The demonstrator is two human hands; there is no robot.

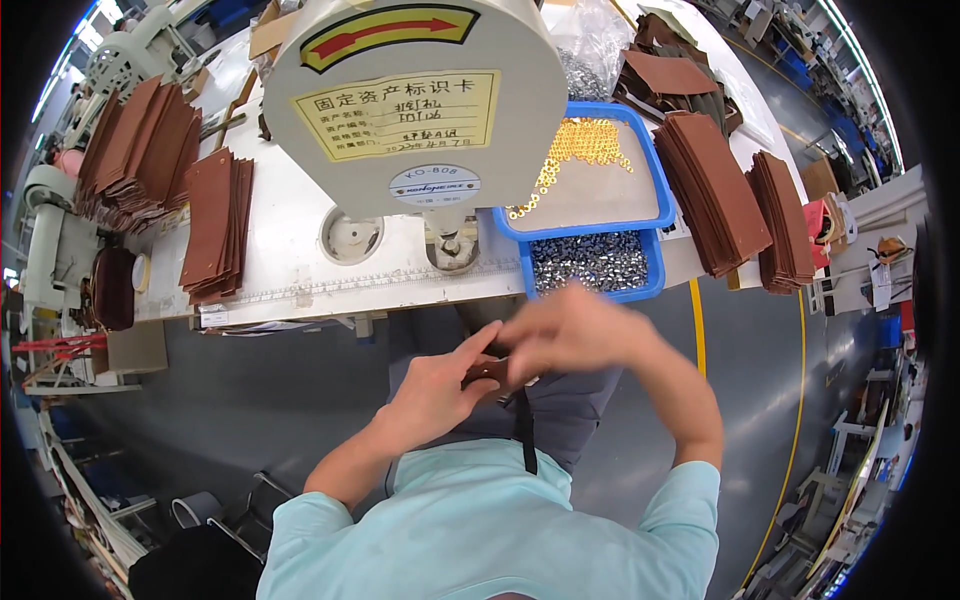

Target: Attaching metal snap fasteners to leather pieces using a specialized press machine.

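Observation:
My left hand [435,395] is closed on a small brown leather piece [480,374], held over my lap just off the table's front edge. Beside it, my right hand [575,335] is smeared by motion, its fingers close to the piece. Whether the right hand grips anything cannot be made out. Most of the leather piece is hidden by my fingers. Nearest the right hand is a blue tray [655,268] of small silver metal parts [590,262]. Behind that, a larger blue tray [662,185] contains gold ring-shaped eyelets [590,142].
A large white machine head [420,100] overhangs the white table [290,225]. Stacks of brown leather pieces lie left [215,225] and right [710,190]. A clear plastic bag [605,40] of metal parts sits behind the trays. Yellow lines [698,325] mark the grey floor.

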